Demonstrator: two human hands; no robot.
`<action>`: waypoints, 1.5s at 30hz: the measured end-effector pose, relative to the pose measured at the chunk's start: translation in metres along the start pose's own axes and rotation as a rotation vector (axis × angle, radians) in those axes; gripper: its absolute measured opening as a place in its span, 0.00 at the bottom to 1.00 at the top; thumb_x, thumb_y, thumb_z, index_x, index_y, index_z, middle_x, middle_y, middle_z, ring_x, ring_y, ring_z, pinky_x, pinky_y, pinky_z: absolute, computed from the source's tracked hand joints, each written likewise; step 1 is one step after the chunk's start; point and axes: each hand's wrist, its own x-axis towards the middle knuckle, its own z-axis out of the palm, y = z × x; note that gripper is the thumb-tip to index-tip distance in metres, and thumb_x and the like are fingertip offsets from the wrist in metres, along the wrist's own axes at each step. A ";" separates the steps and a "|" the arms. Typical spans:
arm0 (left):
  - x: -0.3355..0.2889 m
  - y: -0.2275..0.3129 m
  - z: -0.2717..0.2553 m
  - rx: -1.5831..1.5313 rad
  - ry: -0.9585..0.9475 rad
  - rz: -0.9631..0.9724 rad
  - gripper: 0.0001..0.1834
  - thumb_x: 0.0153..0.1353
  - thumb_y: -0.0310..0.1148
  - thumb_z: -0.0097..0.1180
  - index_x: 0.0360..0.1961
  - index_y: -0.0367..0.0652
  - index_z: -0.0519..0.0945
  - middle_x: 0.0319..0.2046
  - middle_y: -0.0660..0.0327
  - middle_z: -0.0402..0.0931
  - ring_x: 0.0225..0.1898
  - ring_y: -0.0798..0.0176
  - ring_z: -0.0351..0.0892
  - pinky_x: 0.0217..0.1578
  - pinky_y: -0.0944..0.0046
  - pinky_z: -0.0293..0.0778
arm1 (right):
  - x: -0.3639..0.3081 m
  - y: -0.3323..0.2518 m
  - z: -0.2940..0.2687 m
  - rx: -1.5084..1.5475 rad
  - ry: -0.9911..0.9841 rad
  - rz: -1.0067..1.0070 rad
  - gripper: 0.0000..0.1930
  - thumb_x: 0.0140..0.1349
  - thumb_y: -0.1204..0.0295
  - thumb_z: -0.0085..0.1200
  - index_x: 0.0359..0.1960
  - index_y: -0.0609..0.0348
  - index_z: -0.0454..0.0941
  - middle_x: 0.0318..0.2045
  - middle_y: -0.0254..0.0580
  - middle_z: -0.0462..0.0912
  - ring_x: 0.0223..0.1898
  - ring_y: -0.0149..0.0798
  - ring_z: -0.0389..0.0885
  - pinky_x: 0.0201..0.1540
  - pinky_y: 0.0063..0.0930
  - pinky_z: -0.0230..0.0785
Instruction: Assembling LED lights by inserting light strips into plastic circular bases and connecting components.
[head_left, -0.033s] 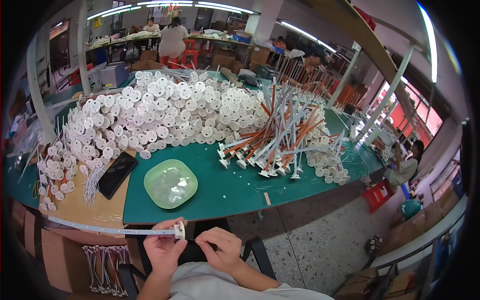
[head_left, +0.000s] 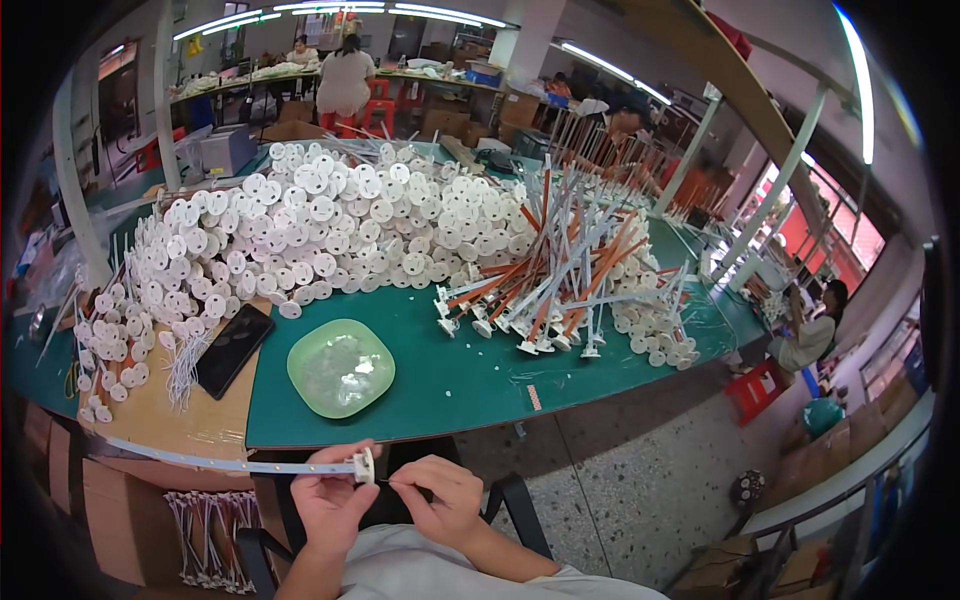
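Below the table's front edge, my left hand [head_left: 330,505] grips an LED strip [head_left: 215,463] near its right end, where a white round cap [head_left: 366,466] is fitted. The pale strip stretches away to the left, just in front of the table edge. Close on the right, my right hand [head_left: 440,497] has thumb and forefinger pinched together by the cap. Something thin and dark, perhaps a wire end, shows at those fingertips, too small to name.
On the green table [head_left: 455,395] lie a heap of white discs [head_left: 330,220], a bundle of strips [head_left: 560,270], a green bowl [head_left: 340,368] and a black phone [head_left: 235,350]. A carton [head_left: 130,520] holding strips stands lower left. Chair armrests [head_left: 518,515] flank me. Other people work farther off.
My left hand has shifted slightly right with the LED strip, bringing the cap closer to my right fingers. The right hand stays nearly still. A person in the far background moved.
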 end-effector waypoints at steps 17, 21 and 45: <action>0.000 -0.007 -0.015 0.091 -0.208 0.015 0.27 0.43 0.22 0.75 0.46 0.30 0.80 0.46 0.41 0.80 0.42 0.52 0.85 0.46 0.58 0.80 | 0.003 -0.003 -0.010 0.088 -0.070 0.061 0.07 0.51 0.87 0.60 0.33 0.69 0.80 0.28 0.47 0.83 0.26 0.40 0.82 0.29 0.26 0.73; 0.003 0.000 -0.009 0.091 -0.192 0.048 0.26 0.42 0.24 0.76 0.45 0.30 0.81 0.45 0.42 0.81 0.40 0.52 0.86 0.44 0.59 0.81 | 0.005 -0.008 -0.011 0.054 -0.090 0.039 0.08 0.49 0.87 0.61 0.33 0.69 0.80 0.27 0.47 0.83 0.26 0.41 0.81 0.29 0.26 0.73; 0.003 -0.007 -0.030 0.029 -0.238 -0.021 0.25 0.46 0.32 0.76 0.44 0.33 0.80 0.45 0.43 0.81 0.40 0.48 0.85 0.44 0.52 0.82 | 0.010 -0.007 -0.010 0.216 -0.261 0.036 0.07 0.53 0.85 0.62 0.35 0.69 0.81 0.30 0.48 0.84 0.29 0.45 0.83 0.32 0.29 0.75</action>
